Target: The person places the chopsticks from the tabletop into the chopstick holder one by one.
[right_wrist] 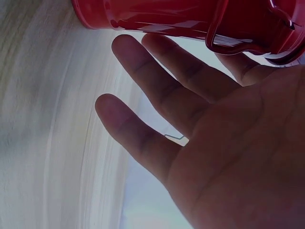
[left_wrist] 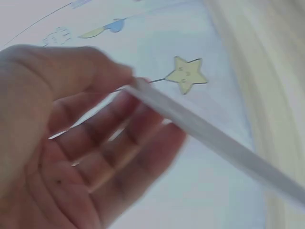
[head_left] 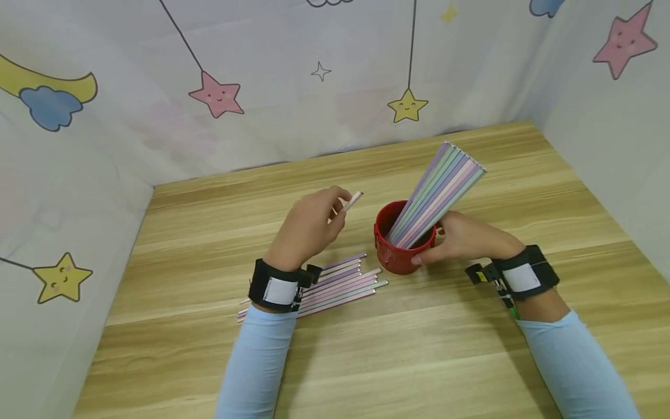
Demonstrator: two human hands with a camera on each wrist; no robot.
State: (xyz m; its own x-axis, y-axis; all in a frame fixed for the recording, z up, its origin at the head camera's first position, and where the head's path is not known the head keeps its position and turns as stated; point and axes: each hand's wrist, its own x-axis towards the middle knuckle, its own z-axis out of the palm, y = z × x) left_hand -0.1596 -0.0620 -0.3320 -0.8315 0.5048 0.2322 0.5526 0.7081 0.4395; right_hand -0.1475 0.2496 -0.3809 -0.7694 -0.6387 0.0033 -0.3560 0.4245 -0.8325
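Observation:
My left hand [head_left: 309, 222] pinches a whitish pencil [head_left: 354, 200] between thumb and fingertips, above the table and left of a red cup [head_left: 396, 259]. In the left wrist view the pencil [left_wrist: 214, 136] slants down to the right, blurred. A bundle of pastel pencils [head_left: 437, 195] stands in the cup, leaning right. My right hand [head_left: 468, 237] holds the cup's right side, thumb at the front and fingers behind. In the right wrist view some fingers [right_wrist: 128, 52] lie beside the red wall, one apart from it. More pastel pencils [head_left: 340, 288] lie under my left wrist, partly hidden.
The wood-grain table [head_left: 419, 361] is bounded by a pale curtain [head_left: 293, 122] with stars and clouds, at the back and both sides. Black straps with small cameras circle both wrists.

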